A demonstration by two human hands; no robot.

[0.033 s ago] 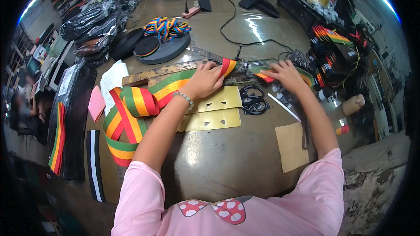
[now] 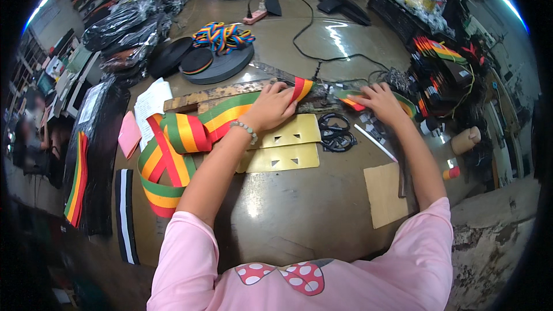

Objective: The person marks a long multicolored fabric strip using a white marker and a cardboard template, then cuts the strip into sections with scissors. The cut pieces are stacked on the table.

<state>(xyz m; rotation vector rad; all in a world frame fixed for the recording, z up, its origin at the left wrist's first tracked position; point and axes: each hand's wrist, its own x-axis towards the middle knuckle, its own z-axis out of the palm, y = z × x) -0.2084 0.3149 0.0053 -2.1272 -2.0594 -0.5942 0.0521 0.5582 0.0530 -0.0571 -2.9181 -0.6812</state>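
Note:
A long band of green, yellow and red striped webbing (image 2: 228, 109) runs from a loose coil on the left to a wooden bar (image 2: 190, 103). My left hand (image 2: 272, 107), a bead bracelet on its wrist, presses the band down with bent fingers close to its folded end. On the right, my right hand (image 2: 381, 103) has its fingers curled on a second striped webbing piece (image 2: 350, 102), which runs on behind that hand. Between the two ends sits a small metal fixture (image 2: 324, 91); its details are too small to tell. Yellow plates (image 2: 280, 157) with triangular cut-outs lie below my left hand.
Near the plates lie a black cable bundle (image 2: 336, 133), a white pen (image 2: 374, 141) and a brown cardboard piece (image 2: 385, 194). Rolls of dark webbing (image 2: 222, 68) and a pink power strip (image 2: 254, 17) sit farther back. A black crate (image 2: 393, 11) stands back right.

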